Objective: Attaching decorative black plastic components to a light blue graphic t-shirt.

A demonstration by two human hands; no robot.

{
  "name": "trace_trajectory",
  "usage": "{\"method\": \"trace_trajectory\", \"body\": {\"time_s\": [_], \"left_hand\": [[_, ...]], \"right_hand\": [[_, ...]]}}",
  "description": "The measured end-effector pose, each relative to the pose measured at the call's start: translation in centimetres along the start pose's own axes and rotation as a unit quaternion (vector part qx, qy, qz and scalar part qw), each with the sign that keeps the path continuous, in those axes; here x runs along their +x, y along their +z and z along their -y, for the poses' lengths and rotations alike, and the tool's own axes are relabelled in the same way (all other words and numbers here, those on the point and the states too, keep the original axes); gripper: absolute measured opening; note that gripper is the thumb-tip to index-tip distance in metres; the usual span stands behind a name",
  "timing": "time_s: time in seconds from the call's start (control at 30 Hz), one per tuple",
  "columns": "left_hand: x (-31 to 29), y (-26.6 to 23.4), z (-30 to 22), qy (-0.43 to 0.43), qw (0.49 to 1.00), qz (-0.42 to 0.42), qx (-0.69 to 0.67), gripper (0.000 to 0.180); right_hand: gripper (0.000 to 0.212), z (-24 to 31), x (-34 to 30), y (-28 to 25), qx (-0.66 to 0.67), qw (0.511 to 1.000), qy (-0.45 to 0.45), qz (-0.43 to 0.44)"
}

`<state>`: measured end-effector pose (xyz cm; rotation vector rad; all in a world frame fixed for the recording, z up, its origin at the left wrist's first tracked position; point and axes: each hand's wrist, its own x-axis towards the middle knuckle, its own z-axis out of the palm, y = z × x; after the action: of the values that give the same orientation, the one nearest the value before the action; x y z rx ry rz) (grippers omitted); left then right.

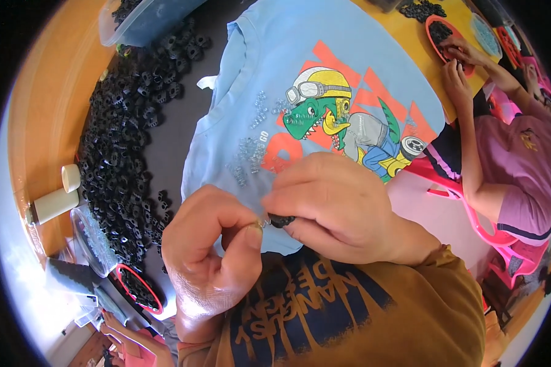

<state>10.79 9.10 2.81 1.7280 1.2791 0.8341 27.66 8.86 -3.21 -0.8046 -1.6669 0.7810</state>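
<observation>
L hand (213, 254), R hand (333, 205) pinched, close tog.

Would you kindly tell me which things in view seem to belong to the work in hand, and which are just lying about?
Apparently in use:
black piece in right hand
shiny bit in left hand
black heap
clear bits on blue shirt

Apparently just lying about:
long pale cylinder
short pale cylinder
</observation>
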Motion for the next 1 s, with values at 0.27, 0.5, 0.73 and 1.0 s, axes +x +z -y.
{"method": "trace_trajectory", "body": {"time_s": [0.27,0.5,0.73,1.0], "left_hand": [[0.0,0.4,-0.3,0.038,0.996,0.050,0.071,0.011],[-0.8,0.3,-0.2,0.029,0.999,0.003,0.026,0.010],[-1.4,-0.3,0.4,0.178,0.978,0.017,0.111,0.025],[-4.1,-1.2,2.7,0.210,0.972,0.022,0.107,0.031]], "right_hand": [[0.029,-0.7,-1.0,0.9,0.007,0.999,-0.029,-0.011],[0.021,-0.3,-1.3,0.6,0.086,0.994,0.062,-0.032],[0.024,-0.4,-0.7,0.2,0.066,0.997,0.033,0.034],[0.028,-0.1,-1.3,1.8,0.068,0.993,0.022,0.095]]}}
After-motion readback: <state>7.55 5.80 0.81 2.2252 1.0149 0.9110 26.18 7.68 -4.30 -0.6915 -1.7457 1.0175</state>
